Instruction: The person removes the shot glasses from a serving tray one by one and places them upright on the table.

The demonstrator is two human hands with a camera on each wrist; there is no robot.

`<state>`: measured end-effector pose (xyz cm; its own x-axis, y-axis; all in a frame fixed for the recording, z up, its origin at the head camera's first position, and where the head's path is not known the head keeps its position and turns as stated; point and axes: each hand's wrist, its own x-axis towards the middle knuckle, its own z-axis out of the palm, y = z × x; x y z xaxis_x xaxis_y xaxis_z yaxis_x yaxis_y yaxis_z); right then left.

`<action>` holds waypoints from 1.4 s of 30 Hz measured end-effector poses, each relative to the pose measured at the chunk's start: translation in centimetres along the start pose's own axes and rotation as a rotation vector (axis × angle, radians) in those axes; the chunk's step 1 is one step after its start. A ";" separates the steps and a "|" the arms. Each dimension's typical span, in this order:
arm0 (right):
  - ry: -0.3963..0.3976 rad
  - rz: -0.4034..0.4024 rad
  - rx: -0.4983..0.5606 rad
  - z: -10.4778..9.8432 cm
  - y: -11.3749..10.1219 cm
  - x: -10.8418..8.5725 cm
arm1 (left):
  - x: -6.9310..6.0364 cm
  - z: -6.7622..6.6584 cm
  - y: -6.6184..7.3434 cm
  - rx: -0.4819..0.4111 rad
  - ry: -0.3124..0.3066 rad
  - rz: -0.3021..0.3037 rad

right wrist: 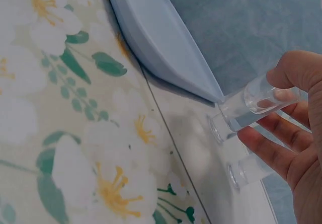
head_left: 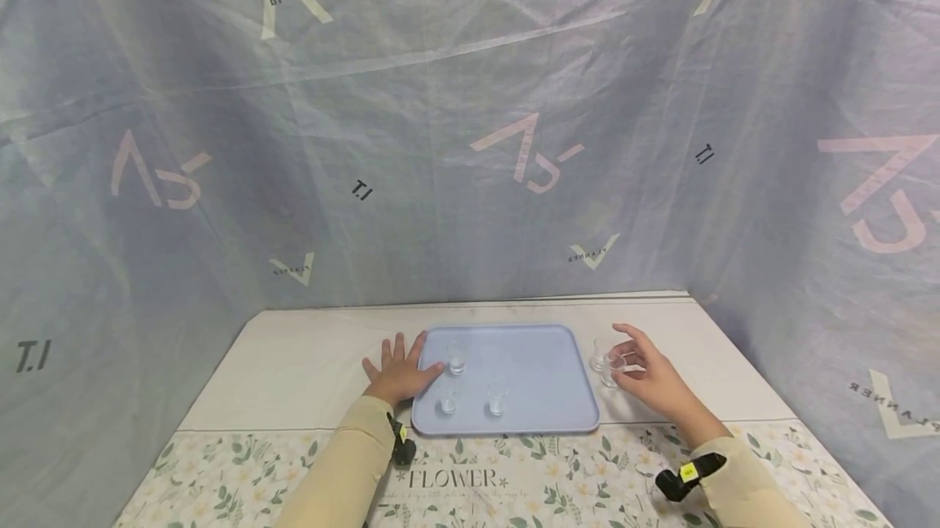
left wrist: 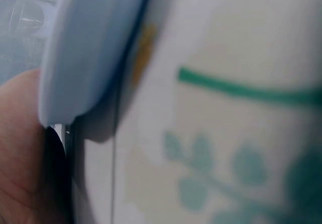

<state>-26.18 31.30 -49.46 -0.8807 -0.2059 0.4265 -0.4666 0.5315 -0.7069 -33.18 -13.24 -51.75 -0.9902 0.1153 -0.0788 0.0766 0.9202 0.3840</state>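
A light blue tray [head_left: 536,377] lies on the table with three small clear shot glasses on it: one at back left [head_left: 457,361], one at front left [head_left: 448,404] and one nearer the front middle [head_left: 497,404]. My left hand [head_left: 400,375] is spread at the tray's left edge, its thumb over the rim. Beside the right edge, my right hand [head_left: 652,374] holds a clear shot glass [right wrist: 251,105] between thumb and fingers. Another clear shot glass [right wrist: 244,173] stands close to it, partly behind the fingers.
A white cloth with a floral front band [head_left: 573,471] covers the table. Grey-blue printed curtains [head_left: 441,210] hang behind and on both sides. Black wrist cameras [head_left: 679,481] sit at both sleeves.
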 end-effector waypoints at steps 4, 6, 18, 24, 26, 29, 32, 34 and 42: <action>-0.003 0.001 0.020 0.1 -0.1 -0.2 | 0.6 0.6 -0.5 -0.008 -0.005 -0.007; -0.007 0.022 0.010 0.2 0.0 -0.3 | 1.1 1.0 -0.7 -0.009 -0.011 -0.015; -0.017 0.117 -0.034 0.8 0.9 -0.8 | 1.5 1.3 -0.9 -0.009 -0.033 -0.036; -0.029 0.108 -0.016 0.8 0.9 -1.1 | 0.1 0.1 0.1 0.001 -0.019 -0.016; -0.034 0.097 -0.017 0.8 0.9 -1.2 | 0.1 0.1 0.0 -0.003 -0.012 -0.010; -0.040 0.097 -0.038 0.9 1.0 -1.3 | 0.2 0.3 -0.1 -0.004 -0.013 -0.010; -0.042 0.093 -0.068 0.9 1.0 -1.3 | 0.3 0.2 -0.1 -0.007 -0.010 -0.011; -0.042 0.081 -0.082 0.8 0.9 -1.2 | 0.1 0.0 0.1 -0.003 -0.009 -0.011; -0.012 -0.072 -0.046 -0.2 -0.5 0.2 | 0.2 0.2 0.0 -0.011 -0.012 -0.013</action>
<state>-26.13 31.16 -48.97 -0.8463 -0.2542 0.4682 -0.5244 0.5521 -0.6482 -33.32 -13.17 -51.91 -0.9897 0.1074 -0.0947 0.0620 0.9175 0.3929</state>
